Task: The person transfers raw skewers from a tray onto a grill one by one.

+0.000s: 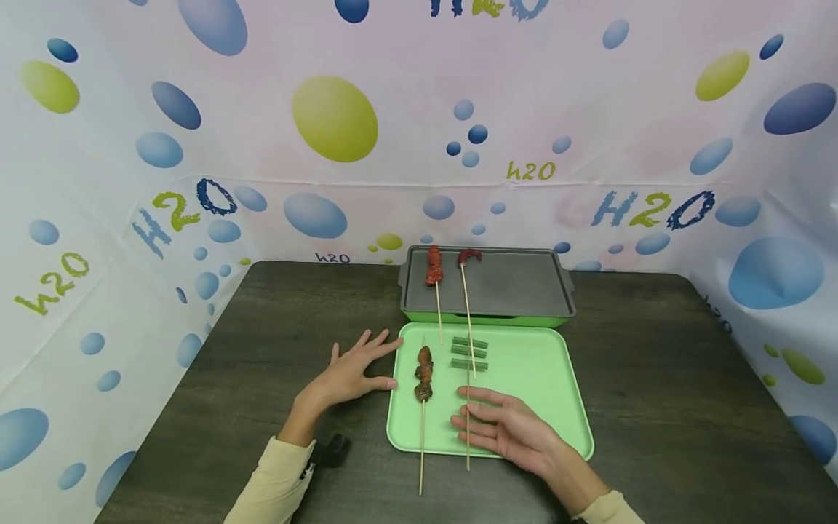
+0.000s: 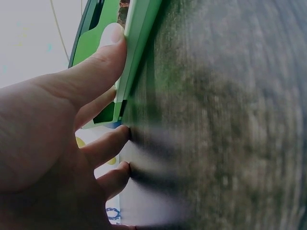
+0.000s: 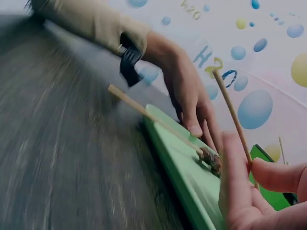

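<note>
Right hand point(image 1: 517, 433) — fingers straight and loose, lying over the green-vegetable skewer's point(image 1: 468, 397) stick at the tray's point(image 1: 563, 393) near edge. Left hand point(image 1: 353, 371) — flat on the tabletop point(image 1: 655, 407), thumb touching the tray's left rim, beside the meat skewer point(image 1: 423, 397). Farther back, two red skewers point(image 1: 435, 280) lean on the grill pan point(image 1: 517, 287).

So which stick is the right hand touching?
The right hand touches the skewer with green pieces on the light green tray. The brown meat skewer lies apart, and two red skewers rest on the grill.
</note>
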Demonstrator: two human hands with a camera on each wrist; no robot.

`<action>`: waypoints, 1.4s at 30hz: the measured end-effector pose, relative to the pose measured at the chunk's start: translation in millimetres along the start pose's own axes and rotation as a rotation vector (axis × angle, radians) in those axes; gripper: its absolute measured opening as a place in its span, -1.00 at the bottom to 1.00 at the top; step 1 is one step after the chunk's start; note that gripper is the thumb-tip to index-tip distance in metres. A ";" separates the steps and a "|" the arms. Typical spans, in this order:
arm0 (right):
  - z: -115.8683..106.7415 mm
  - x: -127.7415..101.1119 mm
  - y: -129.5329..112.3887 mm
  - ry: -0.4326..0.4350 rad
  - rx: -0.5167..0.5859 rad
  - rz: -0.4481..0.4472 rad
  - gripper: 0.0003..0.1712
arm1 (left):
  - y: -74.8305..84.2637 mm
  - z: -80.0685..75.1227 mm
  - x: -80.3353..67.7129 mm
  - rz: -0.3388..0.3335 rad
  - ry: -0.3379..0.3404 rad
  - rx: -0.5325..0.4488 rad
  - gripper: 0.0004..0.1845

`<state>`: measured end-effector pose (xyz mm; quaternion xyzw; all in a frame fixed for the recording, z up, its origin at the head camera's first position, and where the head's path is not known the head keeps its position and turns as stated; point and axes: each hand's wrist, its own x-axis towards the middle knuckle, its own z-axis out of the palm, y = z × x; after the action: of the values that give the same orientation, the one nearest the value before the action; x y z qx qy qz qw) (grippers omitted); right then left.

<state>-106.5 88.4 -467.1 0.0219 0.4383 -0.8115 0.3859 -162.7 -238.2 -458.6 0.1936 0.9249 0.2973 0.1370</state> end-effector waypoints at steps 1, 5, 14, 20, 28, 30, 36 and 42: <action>-1.2 -2.4 -0.5 0.019 -0.031 -0.015 -0.33 | 1.0 -0.9 0.3 0.002 0.001 -0.001 -0.15; -7.8 -15.4 -4.4 0.070 -0.162 -0.058 -0.34 | 2.5 -3.3 1.2 0.002 0.000 -0.002 -0.15; -21.6 -47.8 -22.7 0.183 -0.345 -0.138 -0.34 | -3.0 -4.4 -5.2 -0.021 0.013 -0.001 -0.15; -23.9 -44.2 -50.3 0.286 -0.384 -0.230 -0.38 | -4.6 -4.0 -8.0 -0.007 0.022 -0.005 -0.15; -32.8 -8.9 -80.5 0.378 -0.345 -0.280 -0.41 | -6.1 0.0 -7.1 -0.010 0.011 -0.007 -0.15; -35.7 -1.7 -87.7 0.387 -0.310 -0.281 -0.42 | -6.0 0.8 -6.2 -0.006 0.008 -0.006 -0.15; -38.9 15.3 -106.3 0.416 -0.250 -0.289 -0.48 | -3.3 1.1 -3.3 0.006 0.010 -0.003 -0.15; -37.0 26.3 -117.4 0.459 -0.300 -0.306 -0.46 | -0.4 0.8 -1.0 0.013 0.009 -0.002 -0.16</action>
<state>-211.9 136.7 -418.1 0.0809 0.6271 -0.7603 0.1491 -161.6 -238.6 -459.3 0.1983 0.9239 0.2999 0.1309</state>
